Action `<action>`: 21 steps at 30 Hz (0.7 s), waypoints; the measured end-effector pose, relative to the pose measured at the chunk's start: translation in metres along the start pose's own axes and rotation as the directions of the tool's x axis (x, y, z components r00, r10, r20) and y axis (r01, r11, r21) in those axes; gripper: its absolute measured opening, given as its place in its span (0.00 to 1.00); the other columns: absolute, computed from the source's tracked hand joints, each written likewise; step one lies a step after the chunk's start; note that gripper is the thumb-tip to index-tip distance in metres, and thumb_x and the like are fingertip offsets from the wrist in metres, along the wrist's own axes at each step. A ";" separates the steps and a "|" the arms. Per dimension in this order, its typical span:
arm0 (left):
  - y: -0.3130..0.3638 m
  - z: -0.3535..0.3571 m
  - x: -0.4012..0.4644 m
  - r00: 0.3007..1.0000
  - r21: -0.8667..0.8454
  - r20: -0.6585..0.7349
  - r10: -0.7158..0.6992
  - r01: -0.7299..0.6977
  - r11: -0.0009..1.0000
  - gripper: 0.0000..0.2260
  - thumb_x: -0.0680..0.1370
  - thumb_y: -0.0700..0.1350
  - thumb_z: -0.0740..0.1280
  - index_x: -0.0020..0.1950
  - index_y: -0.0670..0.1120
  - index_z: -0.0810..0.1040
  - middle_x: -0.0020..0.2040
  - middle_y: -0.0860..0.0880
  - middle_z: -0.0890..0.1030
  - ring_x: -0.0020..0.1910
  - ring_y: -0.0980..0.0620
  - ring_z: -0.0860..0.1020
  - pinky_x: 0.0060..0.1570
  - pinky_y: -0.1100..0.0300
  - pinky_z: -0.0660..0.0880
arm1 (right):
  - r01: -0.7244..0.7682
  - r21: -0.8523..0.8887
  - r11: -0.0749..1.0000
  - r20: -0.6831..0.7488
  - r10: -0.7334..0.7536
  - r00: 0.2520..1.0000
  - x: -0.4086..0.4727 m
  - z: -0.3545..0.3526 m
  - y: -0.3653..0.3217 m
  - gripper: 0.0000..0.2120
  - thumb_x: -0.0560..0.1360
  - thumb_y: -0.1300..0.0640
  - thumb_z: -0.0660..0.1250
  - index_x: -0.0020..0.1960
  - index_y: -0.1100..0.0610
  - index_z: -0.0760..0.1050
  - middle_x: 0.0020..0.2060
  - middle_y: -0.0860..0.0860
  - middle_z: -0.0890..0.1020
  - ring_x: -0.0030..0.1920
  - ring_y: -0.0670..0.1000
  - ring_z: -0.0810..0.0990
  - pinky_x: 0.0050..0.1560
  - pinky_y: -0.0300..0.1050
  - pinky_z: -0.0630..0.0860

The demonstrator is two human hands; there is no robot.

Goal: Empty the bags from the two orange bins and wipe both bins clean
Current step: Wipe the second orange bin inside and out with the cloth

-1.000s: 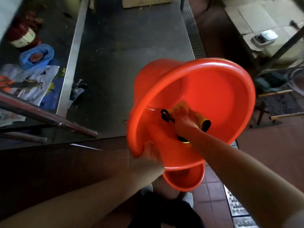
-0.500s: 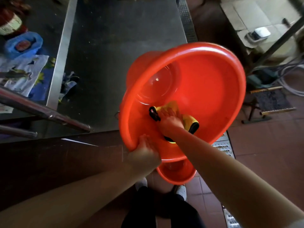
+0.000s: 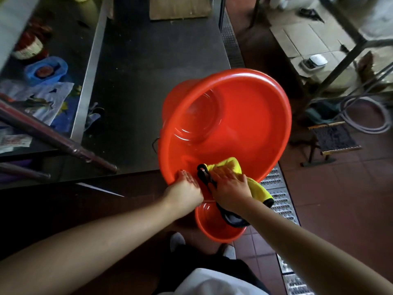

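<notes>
A large orange bin [image 3: 244,124] is tilted toward me, its mouth facing the camera and empty inside. My left hand [image 3: 187,185] grips its near rim. My right hand [image 3: 229,186] presses a yellow cloth with black edging [image 3: 230,165] flat against the near inner wall and rim; the cloth drapes over the rim below my wrist. A second, smaller-looking orange bin [image 3: 214,225] stands on the floor right below, partly hidden by my arms and the cloth.
A dark steel table [image 3: 153,81] lies to the left behind the bin, with a cardboard piece [image 3: 180,7] at its far end. A lower shelf at left holds a blue container [image 3: 45,70] and printed bags. A metal floor grate [image 3: 278,199] runs at right.
My right hand drew the cloth from deep inside the bin back to the near rim, close beside my left hand. The bin stays tilted in my left hand's grip.
</notes>
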State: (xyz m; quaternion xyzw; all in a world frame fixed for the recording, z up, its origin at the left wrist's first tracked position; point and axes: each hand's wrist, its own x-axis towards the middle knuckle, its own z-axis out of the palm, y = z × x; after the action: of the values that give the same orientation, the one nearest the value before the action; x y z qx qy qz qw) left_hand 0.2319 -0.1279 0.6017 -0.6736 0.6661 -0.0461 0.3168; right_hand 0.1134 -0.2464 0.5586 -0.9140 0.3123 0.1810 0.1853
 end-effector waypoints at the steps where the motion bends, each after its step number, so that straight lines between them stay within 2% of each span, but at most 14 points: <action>1: -0.001 -0.002 0.001 1.000 0.014 -0.006 0.006 -0.006 1.000 0.20 0.62 0.53 0.77 0.42 0.37 0.86 0.40 0.34 0.84 0.39 0.35 0.83 0.43 0.44 0.81 | -0.011 0.008 1.000 0.001 0.011 1.000 0.007 -0.001 -0.001 0.27 0.83 0.39 0.46 0.80 0.45 0.55 0.80 0.44 0.57 0.80 0.49 0.50 0.72 0.63 0.50; 4: -0.001 -0.005 0.006 1.000 0.041 -0.019 0.024 -0.023 0.999 0.17 0.64 0.52 0.75 0.44 0.39 0.86 0.42 0.35 0.84 0.41 0.36 0.84 0.44 0.44 0.81 | -0.036 0.040 0.999 0.012 0.035 0.999 0.039 -0.004 -0.001 0.27 0.83 0.40 0.46 0.79 0.46 0.56 0.79 0.45 0.58 0.79 0.50 0.50 0.72 0.64 0.48; 8: 0.003 -0.002 0.009 0.999 0.045 -0.013 0.042 -0.042 0.998 0.19 0.67 0.57 0.72 0.44 0.42 0.87 0.43 0.34 0.84 0.42 0.36 0.84 0.45 0.44 0.81 | -0.029 0.052 0.998 -0.004 0.029 1.000 0.091 0.001 0.000 0.23 0.83 0.42 0.48 0.77 0.46 0.61 0.78 0.46 0.62 0.79 0.51 0.53 0.70 0.65 0.49; 12: 0.002 0.000 0.011 0.996 0.083 -0.037 0.080 -0.076 0.994 0.19 0.61 0.51 0.73 0.41 0.36 0.85 0.40 0.32 0.83 0.40 0.33 0.82 0.42 0.42 0.80 | -0.048 0.093 0.995 -0.026 0.051 0.998 0.144 0.012 -0.001 0.22 0.83 0.43 0.48 0.75 0.47 0.63 0.77 0.47 0.64 0.79 0.52 0.54 0.71 0.66 0.49; 15: 0.003 0.006 0.010 0.996 0.139 -0.029 0.087 -0.082 0.987 0.18 0.63 0.49 0.72 0.43 0.36 0.85 0.42 0.31 0.83 0.42 0.32 0.82 0.44 0.42 0.80 | -0.040 0.083 0.996 -0.036 0.044 0.998 0.175 0.016 -0.002 0.23 0.83 0.43 0.48 0.76 0.47 0.63 0.77 0.46 0.63 0.79 0.52 0.54 0.73 0.64 0.47; 21: -0.003 0.003 0.009 0.992 0.030 -0.044 0.115 -0.114 0.993 0.16 0.61 0.49 0.74 0.41 0.38 0.85 0.40 0.33 0.83 0.40 0.34 0.82 0.43 0.43 0.80 | 0.001 0.004 1.000 -0.018 -0.001 1.000 0.181 0.009 -0.005 0.20 0.83 0.48 0.51 0.73 0.48 0.68 0.71 0.50 0.72 0.73 0.56 0.63 0.73 0.64 0.44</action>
State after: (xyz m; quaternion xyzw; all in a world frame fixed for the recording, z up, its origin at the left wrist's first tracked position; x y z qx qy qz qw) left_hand 0.2372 -0.1354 0.5977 -0.6287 0.7100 -0.0523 0.3128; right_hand 0.2488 -0.3302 0.4709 -0.9155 0.3138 0.1720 0.1842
